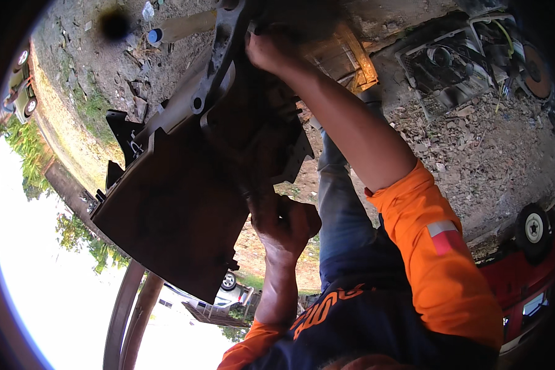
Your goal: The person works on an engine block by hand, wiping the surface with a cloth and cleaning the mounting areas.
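A large dark brown metal housing (172,213) with a flat, broad face fills the left middle. Across its top runs a grey metal arm (219,68) with a round hole at its lower end. My right hand (270,50) is closed right beside this arm, its fingertips lost in deep shadow. Lower down, my left hand (285,227) is curled at the right edge of the housing. Some of its fingers reach up into the shadow, and what it grips cannot be made out.
A clear bottle (185,26) with a blue cap lies beyond the metal arm. An orange crate (359,61) stands near my right forearm. At the right are a frame with wiring (441,61), a rusty disc (536,71), gravel, and a red vehicle (530,277).
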{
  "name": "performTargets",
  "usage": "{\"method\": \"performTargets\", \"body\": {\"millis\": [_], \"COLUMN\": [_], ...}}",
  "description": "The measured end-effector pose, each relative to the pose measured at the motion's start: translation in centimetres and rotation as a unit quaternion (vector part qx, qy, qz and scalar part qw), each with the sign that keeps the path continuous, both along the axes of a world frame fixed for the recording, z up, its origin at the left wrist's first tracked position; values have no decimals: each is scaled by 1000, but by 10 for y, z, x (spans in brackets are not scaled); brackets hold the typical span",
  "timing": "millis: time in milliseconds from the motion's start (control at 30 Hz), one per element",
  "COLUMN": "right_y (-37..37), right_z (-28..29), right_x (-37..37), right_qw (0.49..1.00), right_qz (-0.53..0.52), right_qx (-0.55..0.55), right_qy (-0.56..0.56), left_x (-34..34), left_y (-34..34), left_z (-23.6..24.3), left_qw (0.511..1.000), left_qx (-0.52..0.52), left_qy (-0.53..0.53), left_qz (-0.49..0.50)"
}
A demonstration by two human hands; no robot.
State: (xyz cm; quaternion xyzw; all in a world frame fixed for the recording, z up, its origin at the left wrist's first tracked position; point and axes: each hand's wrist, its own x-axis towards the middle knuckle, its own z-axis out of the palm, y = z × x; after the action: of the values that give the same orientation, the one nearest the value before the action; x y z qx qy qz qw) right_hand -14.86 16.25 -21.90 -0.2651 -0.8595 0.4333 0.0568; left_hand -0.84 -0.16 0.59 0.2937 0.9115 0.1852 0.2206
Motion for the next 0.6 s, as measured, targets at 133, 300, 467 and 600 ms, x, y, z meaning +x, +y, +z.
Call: {"method": "performTargets", "body": {"millis": [133,300,467,600], "right_y": [-7,-16,2,-13], "right_z": [-1,10,-21,-3], "right_x": [6,19,-6,18], "right_qw": [996,991,999,986], "right_qz": [-49,-75,27,-74], "right_qx": [-28,-93,8,-61], "right_qy": [65,65,-37,134], "left_x": [-2,1,3,1], "left_y": [7,10,11,6], "left_z": [-1,-1,1,2], "left_qw": [998,996,992,997], "left_qx": [22,55,48,10], "left_qy": [19,19,-27,-22], "left_qz": [49,63,112,74]}}
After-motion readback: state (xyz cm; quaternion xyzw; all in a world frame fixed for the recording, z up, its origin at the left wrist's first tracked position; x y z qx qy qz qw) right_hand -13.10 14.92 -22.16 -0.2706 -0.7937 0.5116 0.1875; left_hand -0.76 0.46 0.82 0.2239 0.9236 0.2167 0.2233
